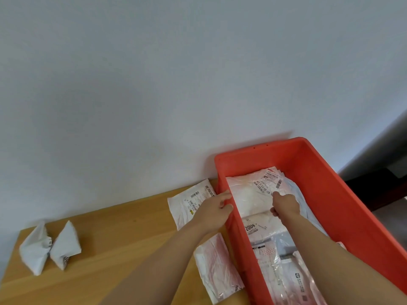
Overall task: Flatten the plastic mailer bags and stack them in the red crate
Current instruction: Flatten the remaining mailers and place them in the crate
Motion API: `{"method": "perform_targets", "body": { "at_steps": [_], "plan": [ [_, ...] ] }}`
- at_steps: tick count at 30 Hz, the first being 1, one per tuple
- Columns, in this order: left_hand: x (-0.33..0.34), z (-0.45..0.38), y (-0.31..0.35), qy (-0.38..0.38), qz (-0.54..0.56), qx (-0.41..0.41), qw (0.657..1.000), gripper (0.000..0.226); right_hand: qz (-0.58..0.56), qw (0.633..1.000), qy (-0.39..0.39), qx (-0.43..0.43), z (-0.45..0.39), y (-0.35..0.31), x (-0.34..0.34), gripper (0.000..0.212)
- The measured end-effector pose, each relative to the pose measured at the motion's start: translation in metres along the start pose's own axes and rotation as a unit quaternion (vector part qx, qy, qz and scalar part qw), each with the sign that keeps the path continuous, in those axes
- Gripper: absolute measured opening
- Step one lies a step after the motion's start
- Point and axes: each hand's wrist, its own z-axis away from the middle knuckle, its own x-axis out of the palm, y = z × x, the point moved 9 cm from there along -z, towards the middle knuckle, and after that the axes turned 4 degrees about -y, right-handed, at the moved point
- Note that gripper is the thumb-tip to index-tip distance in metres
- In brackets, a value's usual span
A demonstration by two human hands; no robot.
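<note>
inside the red crate (363, 208), right hand (285, 205) grasps a white mailer bag (246, 194); left hand (214, 213) grips the crate's rim.

Bright orange-red rectangular plastic crate (326, 183), vivid against the pale grey-white painted wall (154, 73). Inside, white plastic mailer bags (246, 194) carry white labels with black barcodes (one reads "2004" in black). Outside, a flat white mailer printed with pink-red stripes (218, 267). Two crumpled white bags (49, 246) sit on the honey-brown wooden table (114, 238).
</note>
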Motion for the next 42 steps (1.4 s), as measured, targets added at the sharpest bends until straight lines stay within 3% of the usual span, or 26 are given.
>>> {"method": "perform_targets", "body": {
  "at_steps": [7,11,13,16,19,21,24,28,31,33,35,37,39,42],
  "plan": [
    [-0.020,0.011,-0.034,0.110,0.169,-0.031,0.979,0.022,-0.003,0.961,0.069,-0.268,0.087,-0.126,-0.001,0.021],
    [-0.035,0.029,-0.090,0.149,0.197,-0.086,0.965,0.019,0.063,0.907,-0.007,-0.416,0.167,-0.187,0.064,0.010],
    [-0.042,0.045,-0.124,0.154,0.198,-0.119,0.961,0.018,0.153,0.891,-0.109,-0.413,0.182,-0.182,0.128,0.005],
    [-0.050,0.075,-0.178,0.167,0.200,-0.170,0.950,0.019,0.312,0.866,-0.244,-0.306,0.167,-0.118,0.229,0.023],
    [-0.056,0.108,-0.227,0.176,0.203,-0.217,0.938,0.021,0.423,0.838,-0.271,-0.215,0.144,-0.042,0.286,0.065],
    [-0.067,0.136,-0.261,0.189,0.201,-0.247,0.929,0.021,0.481,0.812,-0.263,-0.199,0.139,-0.009,0.314,0.080],
    [-0.083,0.173,-0.302,0.210,0.189,-0.285,0.916,0.022,0.524,0.776,-0.294,-0.190,0.142,0.026,0.349,0.080],
    [-0.090,0.193,-0.333,0.224,0.177,-0.311,0.907,0.022,0.564,0.719,-0.320,-0.249,0.196,0.064,0.387,0.075],
    [-0.093,0.185,-0.339,0.246,0.134,-0.302,0.911,0.022,0.519,0.703,-0.394,-0.286,0.264,0.091,0.413,0.070],
    [-0.094,0.179,-0.336,0.254,0.095,-0.290,0.918,0.022,0.452,0.704,-0.457,-0.302,0.301,0.095,0.421,0.056],
    [-0.094,0.173,-0.338,0.261,0.053,-0.270,0.925,0.026,0.401,0.727,-0.447,-0.334,0.310,0.085,0.415,0.041],
    [-0.097,0.171,-0.339,0.273,-0.007,-0.243,0.931,0.030,0.379,0.750,-0.349,-0.414,0.296,0.064,0.398,0.041],
    [-0.093,0.165,-0.339,0.264,-0.089,-0.206,0.938,0.040,0.400,0.733,-0.278,-0.474,0.272,0.062,0.386,0.054],
    [-0.078,0.151,-0.340,0.204,-0.253,-0.117,0.938,0.057,0.485,0.673,-0.296,-0.473,0.234,0.087,0.384,0.082]
  ]
}}
